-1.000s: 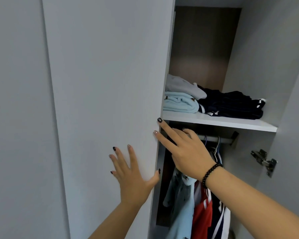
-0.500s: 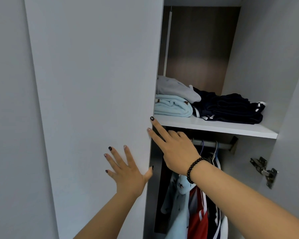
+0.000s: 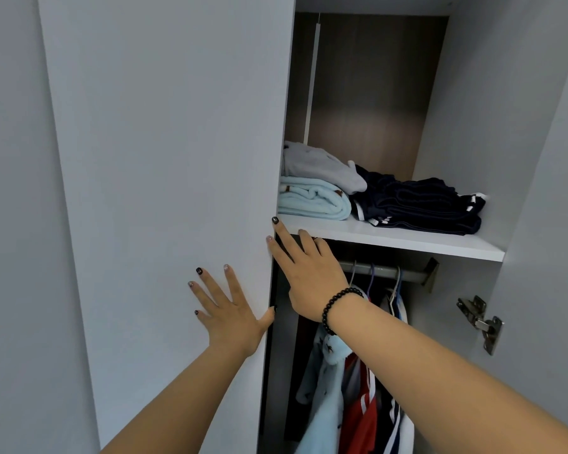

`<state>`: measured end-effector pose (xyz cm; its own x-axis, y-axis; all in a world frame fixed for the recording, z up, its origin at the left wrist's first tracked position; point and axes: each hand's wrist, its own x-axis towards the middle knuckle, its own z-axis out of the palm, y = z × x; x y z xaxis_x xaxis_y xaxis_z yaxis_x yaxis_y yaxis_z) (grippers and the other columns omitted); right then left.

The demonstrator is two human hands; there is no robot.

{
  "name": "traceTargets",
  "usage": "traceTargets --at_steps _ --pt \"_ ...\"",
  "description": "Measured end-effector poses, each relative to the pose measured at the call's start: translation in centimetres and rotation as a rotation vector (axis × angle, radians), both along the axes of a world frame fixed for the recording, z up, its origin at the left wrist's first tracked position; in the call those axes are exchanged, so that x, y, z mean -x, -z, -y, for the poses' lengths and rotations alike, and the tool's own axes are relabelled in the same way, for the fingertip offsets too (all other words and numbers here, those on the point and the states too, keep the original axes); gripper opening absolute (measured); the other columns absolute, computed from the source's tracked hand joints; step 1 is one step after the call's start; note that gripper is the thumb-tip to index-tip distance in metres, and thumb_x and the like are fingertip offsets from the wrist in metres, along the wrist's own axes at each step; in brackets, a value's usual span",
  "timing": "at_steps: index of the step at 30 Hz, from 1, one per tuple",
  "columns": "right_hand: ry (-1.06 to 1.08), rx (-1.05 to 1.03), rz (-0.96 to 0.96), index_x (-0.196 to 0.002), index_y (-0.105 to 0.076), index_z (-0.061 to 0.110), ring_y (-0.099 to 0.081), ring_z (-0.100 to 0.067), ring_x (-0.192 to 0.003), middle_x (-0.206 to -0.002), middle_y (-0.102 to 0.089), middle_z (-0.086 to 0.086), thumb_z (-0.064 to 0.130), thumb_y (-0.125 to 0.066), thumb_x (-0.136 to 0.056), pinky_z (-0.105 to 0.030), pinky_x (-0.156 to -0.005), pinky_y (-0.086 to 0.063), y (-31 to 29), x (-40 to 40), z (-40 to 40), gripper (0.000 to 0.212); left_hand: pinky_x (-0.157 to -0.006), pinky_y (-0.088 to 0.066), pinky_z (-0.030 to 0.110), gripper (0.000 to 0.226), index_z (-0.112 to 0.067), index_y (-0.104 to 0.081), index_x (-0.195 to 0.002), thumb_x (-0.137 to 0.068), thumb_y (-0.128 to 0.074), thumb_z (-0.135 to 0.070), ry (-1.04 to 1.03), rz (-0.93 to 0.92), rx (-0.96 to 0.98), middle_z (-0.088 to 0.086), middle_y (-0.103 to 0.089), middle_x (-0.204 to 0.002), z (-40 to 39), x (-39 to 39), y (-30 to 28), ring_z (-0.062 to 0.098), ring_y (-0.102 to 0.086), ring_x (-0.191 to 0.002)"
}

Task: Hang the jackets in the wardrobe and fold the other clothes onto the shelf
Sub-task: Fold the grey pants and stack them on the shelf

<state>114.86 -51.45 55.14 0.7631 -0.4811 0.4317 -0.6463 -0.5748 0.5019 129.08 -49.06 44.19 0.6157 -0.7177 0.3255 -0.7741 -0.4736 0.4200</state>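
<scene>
My left hand [image 3: 230,312] lies flat with spread fingers on the white left door [image 3: 164,158] of the wardrobe. My right hand [image 3: 305,273], a black bead bracelet on its wrist, touches that door's right edge with straight fingers. On the white shelf [image 3: 407,239] lie a folded grey garment [image 3: 318,165], a folded light blue one [image 3: 312,201] and folded dark navy clothes [image 3: 420,204]. Below, jackets hang from the rail [image 3: 384,270]: a light blue one [image 3: 325,398], a red one [image 3: 358,417] and a navy one with white stripes [image 3: 397,414].
The right door [image 3: 551,191] stands open at the right, with a metal hinge [image 3: 479,322] on its inner side. A grey wall panel [image 3: 14,224] runs along the left. The wardrobe's back is brown wood [image 3: 368,93].
The left door's edge has shifted left in view, showing more of the shelf and hanging space. Both hands stay on the door and moved with it.
</scene>
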Motion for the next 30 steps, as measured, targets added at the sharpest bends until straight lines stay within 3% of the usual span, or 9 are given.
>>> traceTargets --at_steps 3,9,14,19,26,30 --pt "-0.003 -0.042 -0.003 -0.152 0.003 0.019 -0.004 -0.034 -0.143 -0.158 0.020 -0.010 0.029 -0.054 -0.086 -0.046 -0.115 -0.014 0.2 0.7 -0.6 0.088 -0.115 -0.017 0.058 0.122 -0.021 0.057 -0.123 -0.077 -0.036 -0.084 0.081 0.007 -0.002 0.019 0.059 -0.131 -1.5 -0.2 -0.1 0.046 0.025 -0.141" --pt "-0.045 -0.040 0.130 -0.151 -0.019 0.018 -0.005 -0.030 -0.146 -0.160 0.002 -0.013 0.024 -0.051 -0.088 -0.043 -0.115 -0.012 -1.3 4.2 -3.3 0.071 -0.119 -0.009 0.054 0.113 -0.020 0.055 -0.121 -0.090 -0.044 -0.065 0.205 -0.022 0.007 0.017 0.038 -0.151 -5.3 2.5 -0.5 0.037 0.021 -0.145" --pt "0.027 -0.010 0.273 -0.141 -0.041 0.011 -0.011 -0.034 -0.145 -0.158 -0.012 -0.017 0.019 -0.054 -0.085 -0.044 -0.114 -0.017 -3.3 9.4 -7.2 0.058 -0.120 -0.002 0.048 0.107 -0.020 0.044 -0.132 -0.092 -0.051 -0.052 0.479 -0.056 0.087 0.013 0.033 -0.155 -9.2 9.6 -1.2 0.029 0.022 -0.146" --pt "0.182 0.061 0.353 -0.123 -0.053 0.008 -0.013 -0.034 -0.144 -0.156 -0.017 -0.018 0.015 -0.053 -0.082 -0.043 -0.110 -0.020 -4.3 16.1 -13.4 0.042 -0.118 0.007 0.045 0.104 -0.019 0.039 -0.136 -0.093 -0.052 -0.048 0.708 -0.108 0.035 0.011 0.033 -0.155 -14.7 18.0 -1.0 0.028 0.029 -0.144" --pt "0.384 0.136 0.307 -0.112 -0.059 0.003 -0.014 -0.038 -0.143 -0.154 -0.019 -0.022 0.011 -0.050 -0.082 -0.045 -0.113 -0.015 -3.7 25.2 -22.2 0.031 -0.117 0.012 0.039 0.101 -0.023 0.042 -0.133 -0.094 -0.047 -0.050 0.882 -0.156 0.020 0.007 0.036 -0.154 -22.3 26.7 0.1 0.022 0.033 -0.142" --pt "0.412 0.163 0.247 -0.098 -0.064 0.002 -0.026 -0.042 -0.140 -0.149 -0.032 -0.026 0.006 -0.059 -0.075 -0.049 -0.109 -0.027 -3.2 28.5 -26.2 0.024 -0.119 0.012 0.038 0.097 -0.022 0.037 -0.141 -0.095 -0.044 -0.051 0.983 -0.225 0.061 0.002 0.036 -0.154 -25.1 30.5 0.2 0.017 0.033 -0.142"
